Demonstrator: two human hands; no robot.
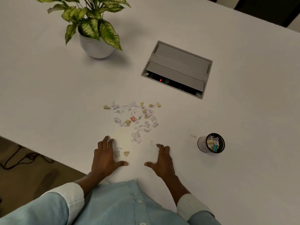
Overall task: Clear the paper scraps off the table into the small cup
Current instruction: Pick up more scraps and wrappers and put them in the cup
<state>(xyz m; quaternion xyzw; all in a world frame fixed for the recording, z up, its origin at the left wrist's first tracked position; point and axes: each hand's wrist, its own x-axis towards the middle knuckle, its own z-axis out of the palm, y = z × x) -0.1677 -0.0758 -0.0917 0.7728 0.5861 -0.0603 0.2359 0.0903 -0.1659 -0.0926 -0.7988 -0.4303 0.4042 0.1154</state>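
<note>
- On the white tabletop [48,95], a loose scatter of paper scraps [136,119] is lying just ahead of the person's two hands; most are white, a few are tan and one is red.
- Near the tabletop's front edge, the left hand [105,158] is resting flat with its fingers straight, its thumb spread toward the middle, and nothing held in it.
- Just beside that hand's fingers, a tan scrap [126,153] and a white scrap [117,152] are lying apart from the main scatter.
- To the right, the right hand [162,161] is sitting with its thumb spread and its fingers loosely arched, the tips pointing down at the surface, and it is gripping nothing.
- Close to the right hand's fingertips, one thin white scrap [151,142] is lying on its own.
- Further right, well apart from the scatter, the small cup [202,143] is standing with a white wall and a dark rim, and it is already holding white, yellow and blue scraps.
- Just beside the cup, on its far left side, another white scrap [193,136] is lying on the surface.
- Beyond the scatter, a grey cable hatch [177,69] is sitting recessed in the tabletop, with a small red light [160,79] glowing in its open slot.
- At the far left, a potted plant [95,46] is standing in a white pot.
</note>
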